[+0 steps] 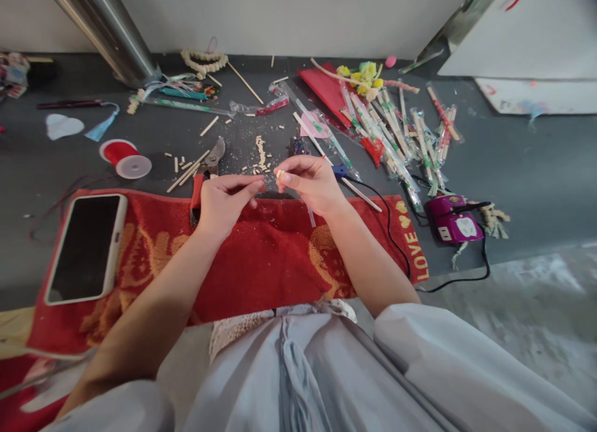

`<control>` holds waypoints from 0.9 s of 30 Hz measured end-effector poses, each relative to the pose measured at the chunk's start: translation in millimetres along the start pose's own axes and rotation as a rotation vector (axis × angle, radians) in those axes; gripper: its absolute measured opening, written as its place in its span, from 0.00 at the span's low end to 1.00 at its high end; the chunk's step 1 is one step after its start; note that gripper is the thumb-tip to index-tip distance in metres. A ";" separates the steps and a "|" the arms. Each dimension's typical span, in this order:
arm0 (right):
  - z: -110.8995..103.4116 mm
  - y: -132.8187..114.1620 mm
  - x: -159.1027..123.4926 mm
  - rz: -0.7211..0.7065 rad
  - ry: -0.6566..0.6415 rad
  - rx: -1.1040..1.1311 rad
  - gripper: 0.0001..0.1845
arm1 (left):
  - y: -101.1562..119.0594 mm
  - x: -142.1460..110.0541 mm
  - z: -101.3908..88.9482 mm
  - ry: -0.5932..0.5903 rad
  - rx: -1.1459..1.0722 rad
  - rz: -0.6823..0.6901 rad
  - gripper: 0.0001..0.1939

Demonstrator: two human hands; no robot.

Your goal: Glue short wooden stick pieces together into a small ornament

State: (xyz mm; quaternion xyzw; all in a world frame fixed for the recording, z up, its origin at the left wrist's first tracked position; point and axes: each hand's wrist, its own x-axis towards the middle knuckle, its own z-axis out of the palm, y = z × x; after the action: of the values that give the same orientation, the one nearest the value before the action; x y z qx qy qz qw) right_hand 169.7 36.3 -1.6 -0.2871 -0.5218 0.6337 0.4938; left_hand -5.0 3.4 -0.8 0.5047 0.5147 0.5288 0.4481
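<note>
My right hand [311, 182] pinches a small pale piece of cut wooden stick [280, 175] between thumb and fingers. Just left of it, my left hand [221, 202] has its thumb and fingertips pressed together; whatever lies between them is too small to make out. Beyond both hands, short cut wooden pieces [260, 151] form a little pile among crumbs. Pruning shears [214, 156] with red handles lie beside my left hand, partly covered by it. A blue tool [340, 170] shows partly behind my right hand. Under my forearms is a red towel [261, 258].
A phone [84, 248] lies on the towel's left, near a spool of red thread [125, 158]. Wrapped chopsticks [382, 133] and yellow flowers [368, 74] spread to the right. A purple power adapter [453, 218] has black cords. A metal post [107, 31] stands back left.
</note>
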 end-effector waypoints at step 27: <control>8.2 1.2 -8.7 -0.832 0.086 -1.013 0.05 | 14.8 -1.9 2.9 -0.247 -0.305 -0.250 0.15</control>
State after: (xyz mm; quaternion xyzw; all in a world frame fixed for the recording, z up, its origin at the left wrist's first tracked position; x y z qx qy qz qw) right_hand 165.1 25.2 -1.7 -0.2835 -0.8028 0.0538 0.5218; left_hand -1.3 0.7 13.7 0.4244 0.4283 0.4750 0.6409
